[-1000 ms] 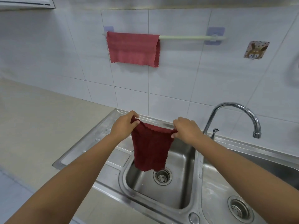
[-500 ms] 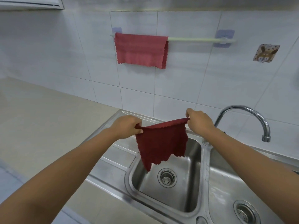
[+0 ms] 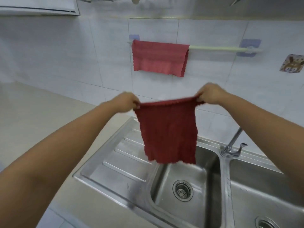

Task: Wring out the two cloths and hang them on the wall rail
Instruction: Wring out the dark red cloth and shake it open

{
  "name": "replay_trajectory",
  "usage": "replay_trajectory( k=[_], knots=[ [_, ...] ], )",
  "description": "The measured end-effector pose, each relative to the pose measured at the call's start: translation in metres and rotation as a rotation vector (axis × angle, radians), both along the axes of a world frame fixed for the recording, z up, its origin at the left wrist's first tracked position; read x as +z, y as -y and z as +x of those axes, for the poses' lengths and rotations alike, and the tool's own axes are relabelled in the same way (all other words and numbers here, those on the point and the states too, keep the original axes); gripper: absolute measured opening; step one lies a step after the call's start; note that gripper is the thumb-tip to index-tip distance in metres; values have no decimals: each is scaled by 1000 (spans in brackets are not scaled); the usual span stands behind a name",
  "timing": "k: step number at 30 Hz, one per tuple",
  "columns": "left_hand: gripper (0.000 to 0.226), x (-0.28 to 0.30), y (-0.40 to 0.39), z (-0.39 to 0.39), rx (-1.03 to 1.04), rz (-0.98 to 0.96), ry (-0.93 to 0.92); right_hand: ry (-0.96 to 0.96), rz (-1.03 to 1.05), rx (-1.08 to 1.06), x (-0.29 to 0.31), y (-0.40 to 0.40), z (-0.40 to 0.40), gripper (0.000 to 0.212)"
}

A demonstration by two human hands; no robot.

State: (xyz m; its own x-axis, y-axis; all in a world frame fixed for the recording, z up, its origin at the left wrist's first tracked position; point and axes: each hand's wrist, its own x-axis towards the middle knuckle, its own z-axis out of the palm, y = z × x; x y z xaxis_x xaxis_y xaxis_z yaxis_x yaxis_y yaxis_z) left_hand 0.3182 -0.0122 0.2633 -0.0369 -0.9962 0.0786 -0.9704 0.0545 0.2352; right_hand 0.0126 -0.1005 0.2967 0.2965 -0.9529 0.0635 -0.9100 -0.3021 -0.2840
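Both hands have lifted the dark red cloth (image 3: 167, 134) higher than it was half a second ago, and it is now spread wide and flat instead of hanging crooked. It has come up from low over the sink (image 3: 115, 163) and now hangs in front of the white wall tiles (image 3: 65, 55). The left hand (image 3: 125, 102) pinches the top left corner of this cloth, with its fingers curled around the edge. The right hand (image 3: 210, 93) pinches the top right corner the same way. The 2 hands are well apart, and the top edge is pulled tight between them. The bottom of the cloth hangs over the left basin (image 3: 195, 195). Up on the wall, the lighter red cloth (image 3: 159, 58) is already draped over the left part of the wall rail (image 3: 218, 48). The right part of the rail is bare. The held cloth is below the rail and does not touch it. A tap (image 3: 232, 148) stands between the 2 basins. A small picture hook (image 3: 292, 65) is stuck on the wall to the right of the rail.
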Motion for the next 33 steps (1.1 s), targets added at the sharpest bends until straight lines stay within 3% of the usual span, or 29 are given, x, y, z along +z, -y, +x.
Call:
replay_trajectory(
  k=[3,5,6,7,8,10,11,13,20,24,27,29,31,32,33],
  knots=[
    [37,56,8,24,102,-607,-168,415,-603,-16,47,-7,20,35],
    [40,69,-3,27,58,-1045,-278,487,-1035,55,52,-17,28,40],
    [38,63,-10,25,5,-1148,-228,415,-1182,88,42,-20,32,41],
    [35,49,-14,26,-52,-1083,-103,275,-1190,115,23,-20,35,40],
    [32,29,-17,30,-107,-832,19,97,-1026,168,1,-17,34,38],
    [25,-9,-25,43,-135,-70,159,-231,-326,240,-35,-16,28,32],
    [21,-24,-26,52,-136,182,122,-293,-13,254,-48,-17,26,28],
    [20,-39,-26,62,-112,318,3,-240,222,229,-61,-20,25,26],
    [21,-33,-12,59,-84,183,-93,-19,207,82,-60,-16,30,21],
    [25,-11,-8,63,-101,139,-42,27,166,65,-39,-19,36,22],
    [31,35,-3,66,20,-212,-96,280,-206,-1,9,-19,47,31],
    [38,69,-10,64,97,-638,-140,452,-605,-39,41,-31,49,39],
    [38,81,-23,56,58,-1053,-52,419,-1046,-28,49,-42,49,42],
    [37,77,-27,53,-7,-1079,34,316,-1168,4,42,-42,47,41],
    [35,68,-30,52,-89,-914,114,162,-1115,74,30,-40,43,40]
  ],
)
